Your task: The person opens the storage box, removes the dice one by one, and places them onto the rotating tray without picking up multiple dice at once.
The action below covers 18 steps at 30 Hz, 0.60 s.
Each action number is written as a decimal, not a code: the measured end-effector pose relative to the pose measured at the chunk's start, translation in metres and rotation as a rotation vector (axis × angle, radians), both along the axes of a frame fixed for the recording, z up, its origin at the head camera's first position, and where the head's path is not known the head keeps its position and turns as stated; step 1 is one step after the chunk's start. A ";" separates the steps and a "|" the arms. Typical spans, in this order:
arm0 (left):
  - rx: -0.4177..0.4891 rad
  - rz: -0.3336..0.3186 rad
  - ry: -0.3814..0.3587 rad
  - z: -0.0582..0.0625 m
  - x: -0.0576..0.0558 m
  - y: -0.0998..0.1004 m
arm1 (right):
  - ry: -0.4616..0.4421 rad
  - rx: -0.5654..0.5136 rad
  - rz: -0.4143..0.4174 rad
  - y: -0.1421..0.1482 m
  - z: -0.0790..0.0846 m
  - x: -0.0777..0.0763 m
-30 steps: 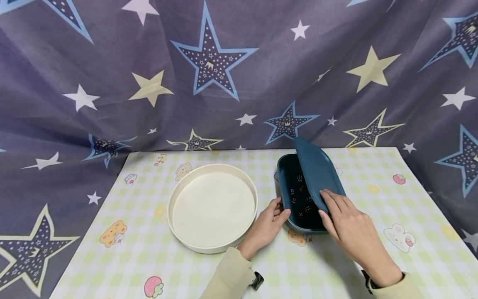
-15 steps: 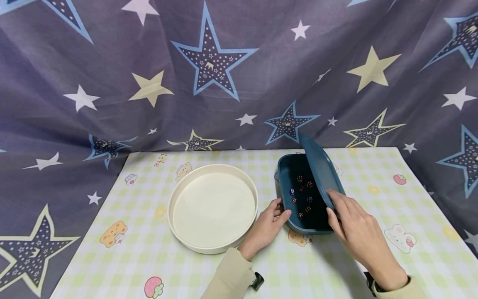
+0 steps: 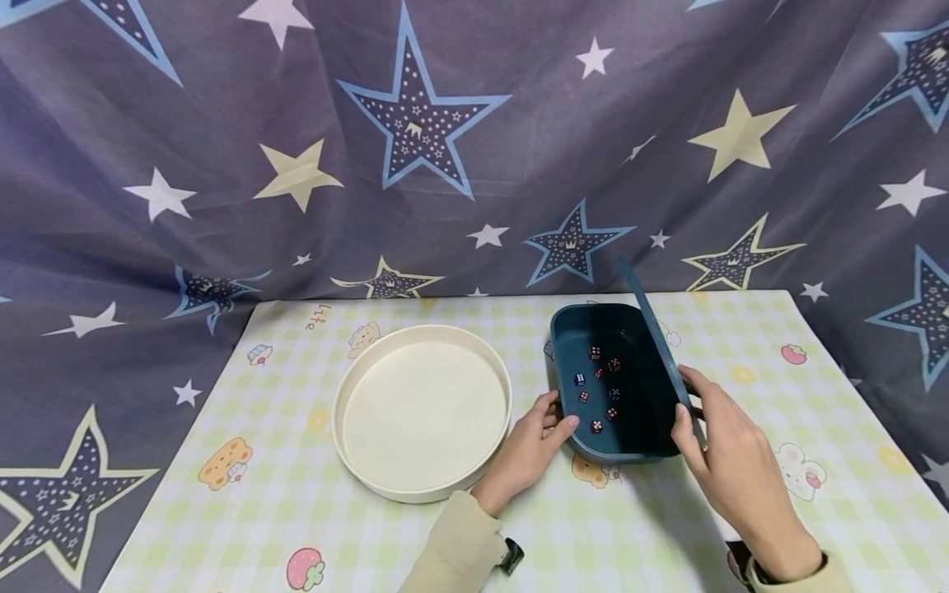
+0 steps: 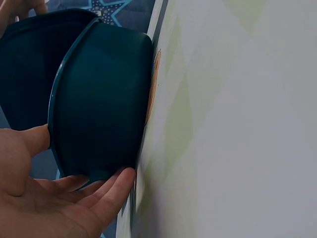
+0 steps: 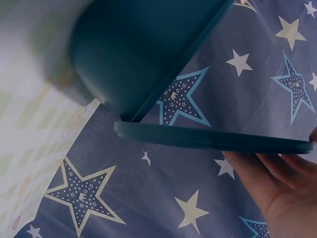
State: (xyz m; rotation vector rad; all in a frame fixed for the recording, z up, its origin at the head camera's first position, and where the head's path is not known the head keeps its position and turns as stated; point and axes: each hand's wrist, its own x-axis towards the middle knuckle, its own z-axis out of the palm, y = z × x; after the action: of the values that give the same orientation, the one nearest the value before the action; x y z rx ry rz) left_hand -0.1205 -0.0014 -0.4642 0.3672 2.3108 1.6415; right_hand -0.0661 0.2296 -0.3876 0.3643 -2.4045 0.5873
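Several small red and blue dice (image 3: 584,397) lie inside the deep teal rectangular box (image 3: 623,455) in the head view. The left hand (image 3: 525,450) keeps a loose grip on its near-left corner, and the right hand (image 3: 730,465) pinches the flat teal lid (image 3: 660,342), tilted steeply over the right side. A cream round shallow tray (image 3: 423,412) sits left on the checked tabletop (image 3: 385,543). The left wrist view shows that grip wide, thumb at the rim, fingers against the outer wall. In the right wrist view, fingers touch the lid's outer face.
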 end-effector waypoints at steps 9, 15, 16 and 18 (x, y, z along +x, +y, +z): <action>-0.001 0.007 0.003 -0.001 -0.001 0.000 | -0.014 -0.070 -0.049 0.008 0.001 0.001; -0.003 0.017 -0.014 -0.001 -0.002 0.000 | 0.036 -0.127 -0.054 0.010 0.004 0.001; -0.001 0.017 -0.012 -0.002 -0.002 0.000 | 0.043 -0.130 -0.054 0.011 0.004 0.001; 0.001 0.014 -0.017 -0.003 -0.002 0.000 | 0.056 -0.121 -0.060 0.013 0.004 0.001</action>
State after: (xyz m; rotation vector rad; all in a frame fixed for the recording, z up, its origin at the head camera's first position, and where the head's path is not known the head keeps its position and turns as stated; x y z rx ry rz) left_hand -0.1223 -0.0014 -0.4670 0.3368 2.3055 1.6457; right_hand -0.0649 0.2428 -0.3839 0.2528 -2.3054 0.6831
